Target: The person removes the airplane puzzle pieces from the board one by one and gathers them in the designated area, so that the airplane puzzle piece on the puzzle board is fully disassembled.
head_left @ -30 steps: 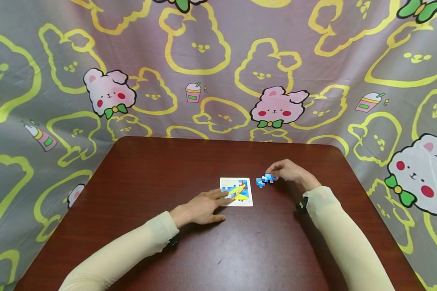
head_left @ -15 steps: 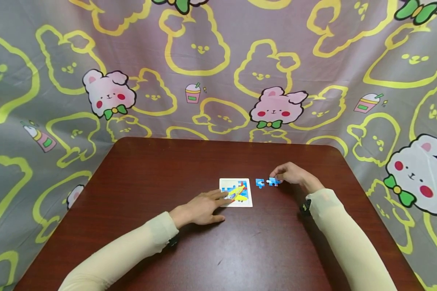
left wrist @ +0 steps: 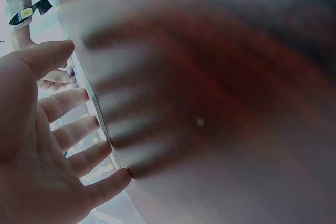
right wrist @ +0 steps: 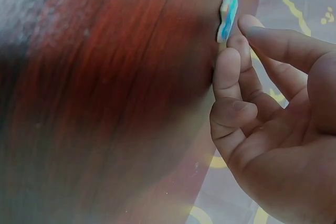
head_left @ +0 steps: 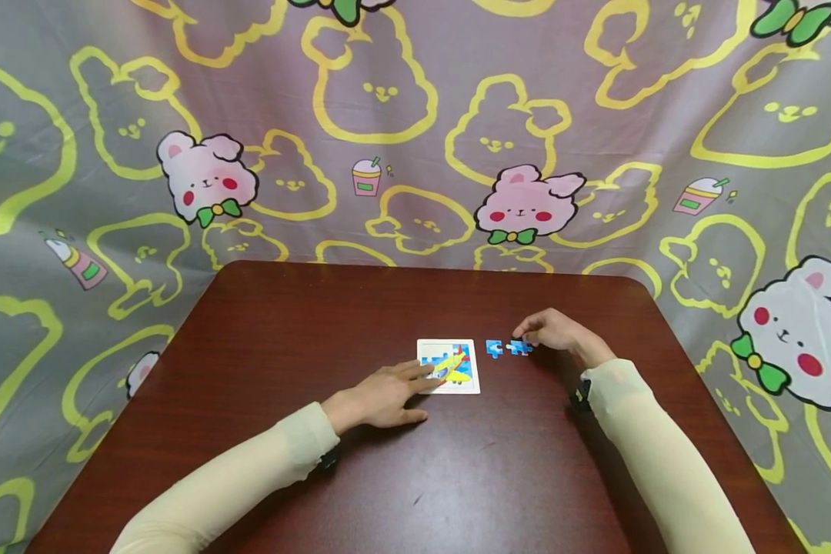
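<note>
The board lay flat on the table, a yellow plane on its face and part of its cream base bare. The left hand rested across its near left side, fingers straight and spread. To the right, just off the board, lay the left piece, with the right piece close beside it, a narrow gap between.

The right hand was at the right piece's far edge, fingers curled and fairly narrow; whether it pinched the piece or only touched it could not be told.

The likeliest trouble was a slip: the piece looked thin and flat, so fingertips on its edge might skid it along the smooth table or knock its neighbour askew. A heavy or sideways left hand could also shift the board or lift loosely seated parts.
</note>
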The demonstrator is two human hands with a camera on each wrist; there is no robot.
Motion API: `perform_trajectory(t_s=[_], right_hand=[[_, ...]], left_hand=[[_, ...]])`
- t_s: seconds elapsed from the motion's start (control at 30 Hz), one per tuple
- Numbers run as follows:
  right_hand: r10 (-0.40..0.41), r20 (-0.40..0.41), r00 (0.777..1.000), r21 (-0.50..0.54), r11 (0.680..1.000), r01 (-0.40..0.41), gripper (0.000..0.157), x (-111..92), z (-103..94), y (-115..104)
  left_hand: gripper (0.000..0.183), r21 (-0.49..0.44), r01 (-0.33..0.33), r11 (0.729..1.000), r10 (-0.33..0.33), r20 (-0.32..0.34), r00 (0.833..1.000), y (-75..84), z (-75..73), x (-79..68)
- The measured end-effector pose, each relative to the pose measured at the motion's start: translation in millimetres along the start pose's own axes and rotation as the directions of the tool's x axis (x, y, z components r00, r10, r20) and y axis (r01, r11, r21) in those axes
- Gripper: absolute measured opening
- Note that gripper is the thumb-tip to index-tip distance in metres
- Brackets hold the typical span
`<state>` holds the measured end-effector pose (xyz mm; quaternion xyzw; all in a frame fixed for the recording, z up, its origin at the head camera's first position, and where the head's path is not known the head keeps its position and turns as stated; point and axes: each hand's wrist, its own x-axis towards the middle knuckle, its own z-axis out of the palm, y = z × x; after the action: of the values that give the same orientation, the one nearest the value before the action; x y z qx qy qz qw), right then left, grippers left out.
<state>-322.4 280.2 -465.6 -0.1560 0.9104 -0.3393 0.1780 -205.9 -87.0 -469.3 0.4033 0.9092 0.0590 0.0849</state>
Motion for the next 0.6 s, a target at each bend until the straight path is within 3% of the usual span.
perform_trajectory(t_s=[0.33,0.6], right_hand=[[0.001,-0.028,1.0,-0.002,1.0,-0.002,0.019,2.1,2.9,-11.0],[-0.028,0.005,1.0,0.024,0.999,0.028,0.02,6.7,10.9,-29.9]], left_hand=[[0.061,-0.012,0.011,1.0,-0.011,0.003,1.0,-0.1,0.7,0.1],[0.062,-0.006,0.018,1.0,-0.018,0.006,1.0,0.5,0.9,-0.1]])
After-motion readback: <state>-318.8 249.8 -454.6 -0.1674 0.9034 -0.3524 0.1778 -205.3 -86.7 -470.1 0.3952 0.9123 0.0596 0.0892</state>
